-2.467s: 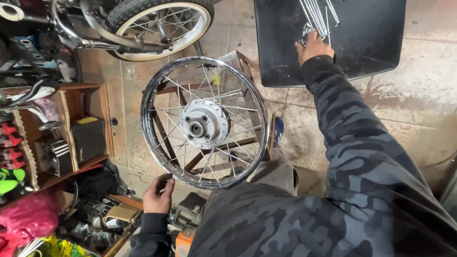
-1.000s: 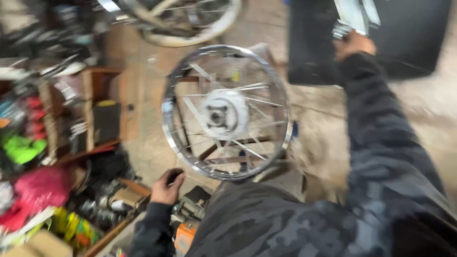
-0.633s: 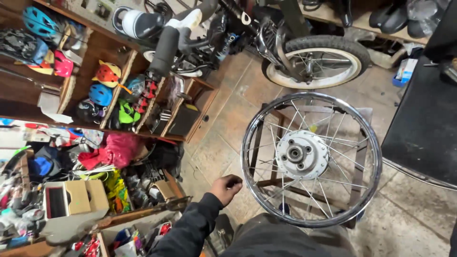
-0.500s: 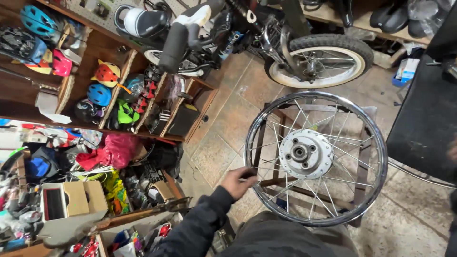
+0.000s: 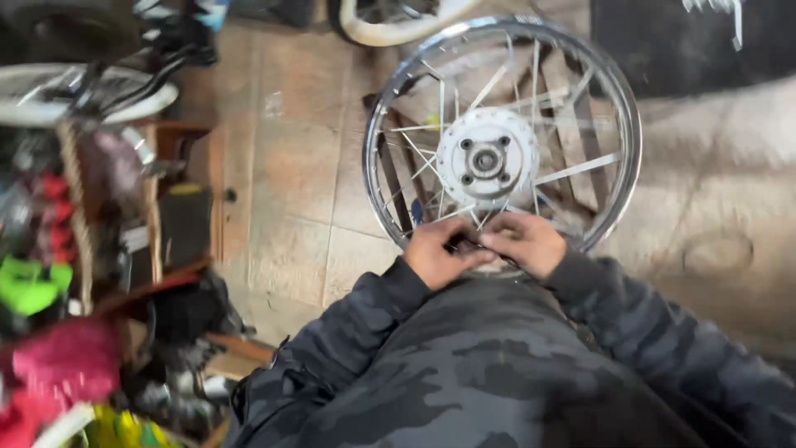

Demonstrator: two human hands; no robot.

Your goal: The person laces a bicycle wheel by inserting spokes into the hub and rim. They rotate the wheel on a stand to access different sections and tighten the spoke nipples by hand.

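Observation:
A chrome spoked wheel rim [image 5: 632, 149] with a pale metal hub [image 5: 487, 158] lies flat in front of me on a wooden stand [image 5: 391, 178]. My left hand [image 5: 435, 253] and my right hand [image 5: 528, 241] meet at the near edge of the rim, just below the hub. Their fingers are curled together, pinching where the spokes reach the rim. The picture is blurred, so I cannot make out any small part between the fingertips. My camouflage sleeves fill the bottom of the view.
A black tray [image 5: 655, 46] holding loose metal spokes [image 5: 715, 10] lies at the far right. A white-tyred wheel [image 5: 390, 21] stands beyond the rim. Wooden shelves [image 5: 178, 224] crammed with colourful clutter line the left side, with tiled floor [image 5: 290, 166] between.
My right hand came back from the black tray and joined my left hand at the near rim. My head swung left towards the shelves, then back down onto the wheel.

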